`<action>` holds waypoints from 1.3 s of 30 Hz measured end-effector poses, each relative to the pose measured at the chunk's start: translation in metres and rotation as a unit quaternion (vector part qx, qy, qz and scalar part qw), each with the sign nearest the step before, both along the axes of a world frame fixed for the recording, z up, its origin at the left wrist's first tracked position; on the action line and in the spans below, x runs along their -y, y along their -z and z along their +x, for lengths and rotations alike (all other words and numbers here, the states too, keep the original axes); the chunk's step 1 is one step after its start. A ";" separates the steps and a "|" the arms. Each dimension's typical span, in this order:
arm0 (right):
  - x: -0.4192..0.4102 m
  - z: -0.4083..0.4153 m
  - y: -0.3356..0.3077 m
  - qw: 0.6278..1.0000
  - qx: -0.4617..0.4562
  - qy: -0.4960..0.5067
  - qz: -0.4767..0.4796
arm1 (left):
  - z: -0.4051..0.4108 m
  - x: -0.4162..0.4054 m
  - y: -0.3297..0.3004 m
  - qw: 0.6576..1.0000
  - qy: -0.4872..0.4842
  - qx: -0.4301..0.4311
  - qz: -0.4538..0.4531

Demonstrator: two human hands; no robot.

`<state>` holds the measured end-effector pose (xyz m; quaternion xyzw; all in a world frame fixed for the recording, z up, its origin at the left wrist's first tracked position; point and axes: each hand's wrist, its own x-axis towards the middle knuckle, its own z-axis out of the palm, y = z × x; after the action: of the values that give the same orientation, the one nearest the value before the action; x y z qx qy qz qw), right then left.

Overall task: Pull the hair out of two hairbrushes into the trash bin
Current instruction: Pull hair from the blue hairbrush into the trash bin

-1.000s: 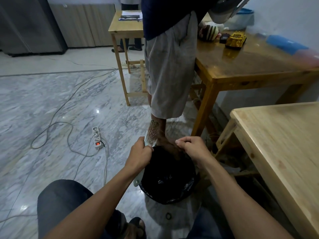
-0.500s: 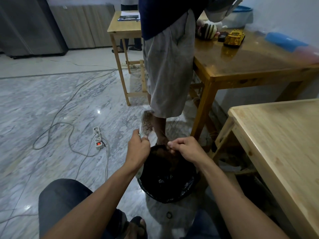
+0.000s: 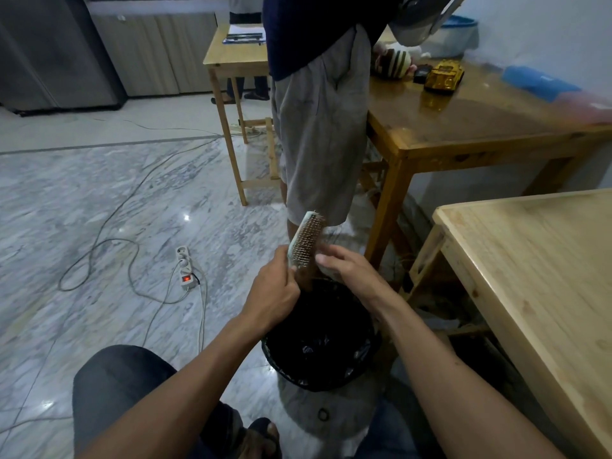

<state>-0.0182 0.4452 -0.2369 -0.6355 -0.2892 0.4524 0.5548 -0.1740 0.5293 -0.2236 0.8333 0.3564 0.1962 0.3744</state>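
In the head view, the left hand (image 3: pixel 273 288) is clenched around the lower part of a hairbrush (image 3: pixel 306 241) held upright above the black-lined trash bin (image 3: pixel 318 346), while the right hand (image 3: pixel 344 271) reaches its loosely curled fingers (image 3: pixel 326 258) to the bristles from the right.

The marble floor (image 3: pixel 82 200) carries a black-lined trash bin (image 3: pixel 319 366) in front of the seated person, a white power strip (image 3: pixel 184 268) with a lit red switch, and loose grey cables (image 3: pixel 109 233) looping to its left. A dark brown wooden table (image 3: pixel 490 124) stands on the floor at right and bears a yellow toy car (image 3: pixel 443 75), a striped ball (image 3: pixel 394 62) and a blue flat item (image 3: pixel 538 82). A pale wooden table (image 3: pixel 543 270) stands nearer, and a small light table (image 3: pixel 231 53) farther back holds papers (image 3: pixel 244 36).
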 end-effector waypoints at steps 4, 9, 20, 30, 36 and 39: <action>-0.008 -0.005 0.014 0.998 0.020 0.055 0.015 | -0.003 -0.007 0.006 1.000 -0.012 0.002 -0.010; -0.004 -0.005 0.019 0.992 0.114 0.055 -0.022 | -0.011 -0.012 0.006 0.992 -0.103 0.024 -0.069; 0.006 -0.003 0.013 0.990 0.122 -0.008 -0.076 | -0.007 -0.020 0.010 0.986 -0.052 0.058 -0.147; -0.005 -0.013 0.019 0.993 0.109 0.028 0.035 | -0.001 -0.037 0.002 0.951 -0.118 0.137 -0.252; 0.015 -0.020 0.033 0.982 0.169 0.053 0.061 | 0.002 -0.059 -0.002 0.900 -0.259 0.207 -0.282; 0.032 -0.020 0.046 0.985 0.148 0.076 0.046 | -0.003 -0.074 -0.008 0.904 -0.255 0.199 -0.280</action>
<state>-0.0384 0.4128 -0.2830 -0.6893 -0.3393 0.2966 0.5673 -0.1774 0.6037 -0.2156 0.5186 0.5147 0.3386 0.5928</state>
